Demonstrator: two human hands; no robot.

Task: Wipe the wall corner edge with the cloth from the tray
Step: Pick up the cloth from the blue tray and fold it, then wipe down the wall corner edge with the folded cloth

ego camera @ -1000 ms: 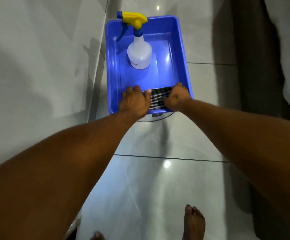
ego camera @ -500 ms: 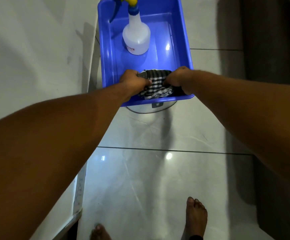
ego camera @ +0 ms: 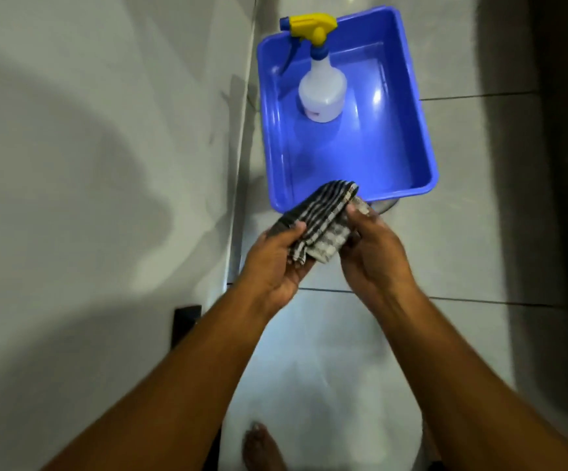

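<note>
**Op:** Both grips are closed on the cloth: left hand pinches its near-left edge with thumb on top, right hand clamps the right side. I hold it bunched between them, clear of the tray, just over its near rim.

**Aide:** Why two hands on one rag?

**Op:** I judge it's to fold it into a pad. It hangs crumpled, and a loose rag would drag along a narrow edge instead of pressing into it.

**Aide:** Where's the corner edge?

**Op:** To my left. The wall fills that side, and its edge runs down beside the tray. The tray sits on the floor just beside it, I'd guess so supplies stay within reach.

**Aide:** And the bottle?

**Op:** Upright at the tray's far end, untouched, nozzle pointing left. The task doesn't name it.

**Aide:** Progress?

**Op:** Cloth is out; no wiping yet, since it isn't touching the wall. The next move needs one hand to carry the pad left.
</note>
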